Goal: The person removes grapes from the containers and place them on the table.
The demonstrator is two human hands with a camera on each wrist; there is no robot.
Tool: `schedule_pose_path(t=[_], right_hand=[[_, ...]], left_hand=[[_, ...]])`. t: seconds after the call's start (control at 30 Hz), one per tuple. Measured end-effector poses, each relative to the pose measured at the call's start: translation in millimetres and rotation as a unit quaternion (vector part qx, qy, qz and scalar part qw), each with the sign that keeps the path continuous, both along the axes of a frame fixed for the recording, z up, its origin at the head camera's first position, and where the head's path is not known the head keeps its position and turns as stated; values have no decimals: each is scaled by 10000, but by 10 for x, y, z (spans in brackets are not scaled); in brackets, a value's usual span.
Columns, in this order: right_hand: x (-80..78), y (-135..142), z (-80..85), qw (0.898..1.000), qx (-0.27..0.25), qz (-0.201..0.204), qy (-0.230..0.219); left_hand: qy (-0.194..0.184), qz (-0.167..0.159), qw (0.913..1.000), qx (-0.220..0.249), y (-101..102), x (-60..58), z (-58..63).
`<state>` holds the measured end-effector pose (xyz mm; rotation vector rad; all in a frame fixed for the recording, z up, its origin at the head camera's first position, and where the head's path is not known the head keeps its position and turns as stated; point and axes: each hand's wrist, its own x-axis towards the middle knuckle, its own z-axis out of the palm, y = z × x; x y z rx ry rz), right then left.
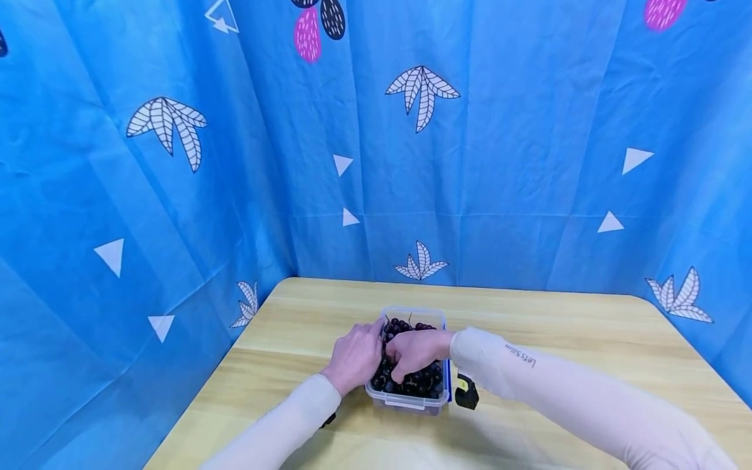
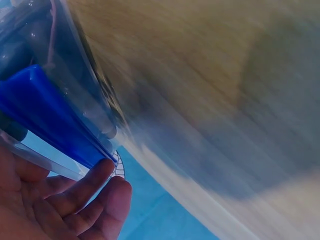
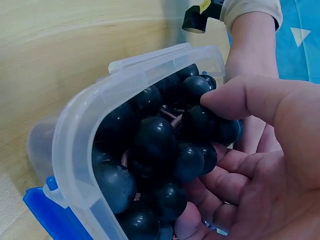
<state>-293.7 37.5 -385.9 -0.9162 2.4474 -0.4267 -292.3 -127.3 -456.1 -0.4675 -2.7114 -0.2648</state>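
Apparently, the grapes (image 3: 154, 140) already sat inside the open container (image 3: 75, 125), none lifted clear yet, my right hand (image 1: 416, 352) curled round some, my left hand (image 1: 356, 352) resting loosely against its blue latch (image 2: 47, 112).

The head view is bright and fairly even, with pale glare on the table (image 1: 405, 450) nearer the wearer than the fingers (image 1: 402, 365) and soft shadows around it. The left wrist view is dimmer and hazy: right of the fingers, broad shadow covers smeared wood grain, and the box (image 2: 75, 75) shows faint reflections. In the right wrist view, dark grapes (image 3: 155, 137) against the fingers carry small highlights; wood beyond looks soft.
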Motion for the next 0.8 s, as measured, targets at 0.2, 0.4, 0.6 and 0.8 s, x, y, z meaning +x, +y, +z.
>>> schedule_pose_path(t=[0.2,0.4,0.6,0.8], right_hand=[[-16,13,14,9999,-108,-69,11],[4,27,28,9996,-182,-189,39],[49,34,30,9990,-270,-306,206],[98,40,29,9981,-316,-329,424]], left_hand=[[-112,25,9999,68,-20,-11,17],[-210,57,9997,121,-29,-15,44],[-239,84,9996,120,-39,-37,64],[-425,157,9985,308,-52,-34,65]])
